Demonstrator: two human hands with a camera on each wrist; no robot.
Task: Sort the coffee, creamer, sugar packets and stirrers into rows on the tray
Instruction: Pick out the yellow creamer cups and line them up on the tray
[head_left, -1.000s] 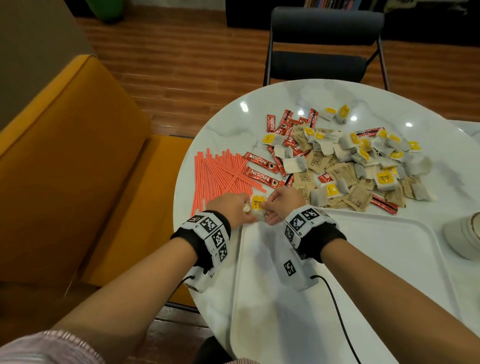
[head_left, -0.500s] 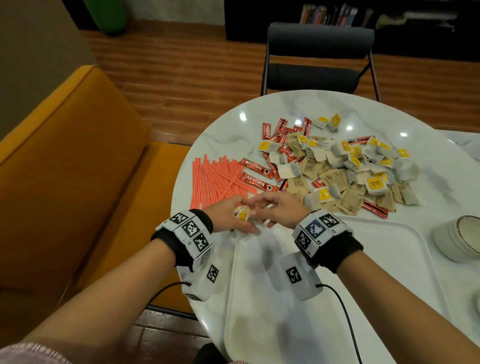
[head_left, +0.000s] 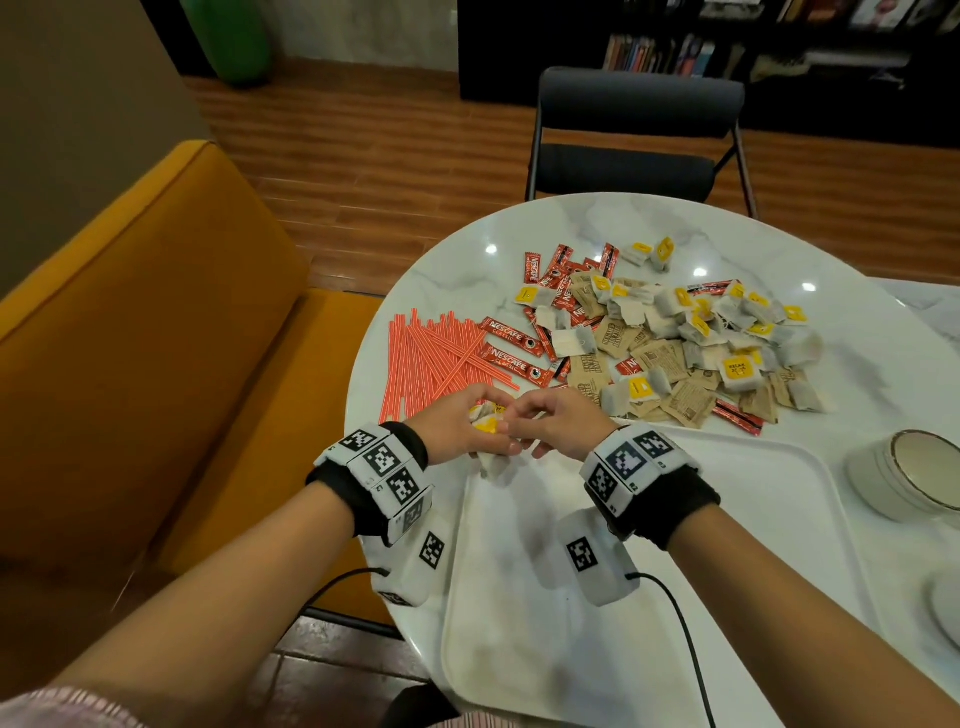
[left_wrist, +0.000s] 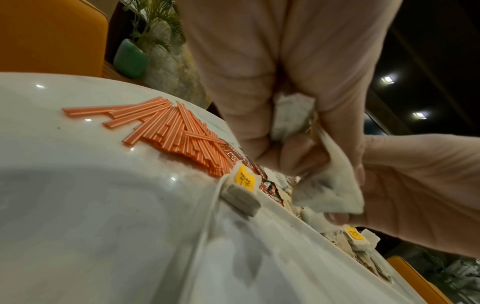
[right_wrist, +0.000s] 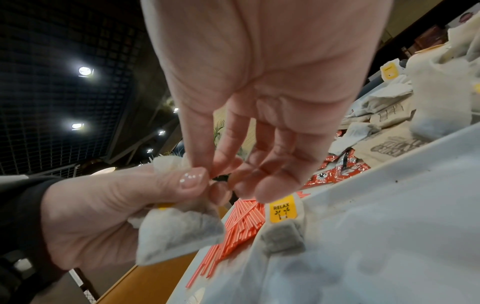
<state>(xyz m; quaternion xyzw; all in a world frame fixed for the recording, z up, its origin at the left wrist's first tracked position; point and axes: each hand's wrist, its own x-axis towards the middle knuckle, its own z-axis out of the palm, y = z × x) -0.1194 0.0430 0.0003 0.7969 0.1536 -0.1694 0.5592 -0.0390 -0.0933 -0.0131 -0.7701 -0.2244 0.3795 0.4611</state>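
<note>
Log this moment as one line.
left hand: grips tea bags | right hand: fingers at bags | tray: one tea bag at corner

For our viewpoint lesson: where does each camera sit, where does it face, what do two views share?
Head: above, facing down at the table; forearms, left hand, right hand show.
Left wrist: below the left hand, looking along it over the tray; right hand shows.
Right wrist: below the right hand, facing the left hand gripping sachets.
Shared: both wrist views show the yellow-tagged sachet at the tray's corner and the stirrers.

One tray (head_left: 779, 519); perhaps thirty stirrers (head_left: 431, 358).
</note>
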